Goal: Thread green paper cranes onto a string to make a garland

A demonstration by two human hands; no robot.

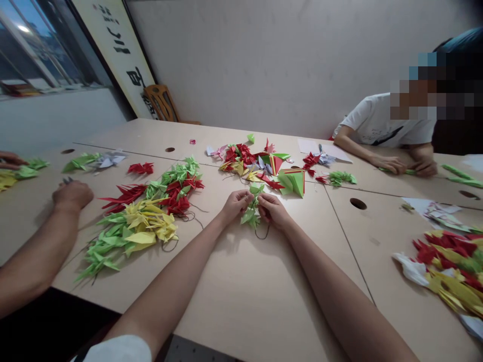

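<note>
Between my two hands, at the middle of the table, is a short string of green origami cranes (249,217). My left hand (237,205) pinches it from the left side, fingers closed. On its right side my right hand (275,211) is also closed on it, thumb and fingertips together. A dark cord (263,237) loops out below the right hand onto the tabletop. Left of my arms lies a big pile of strung cranes in yellow (149,221), green (105,244) and red (177,201), with cord ends trailing from it.
Beyond my hands lie mixed red and yellow cranes (241,156) and green folded paper (292,182). Another colourful pile (456,266) sits at the right. A co-worker's hand (73,193) rests at left; a person (388,125) across the table handles green paper. The table (234,296) has round holes.
</note>
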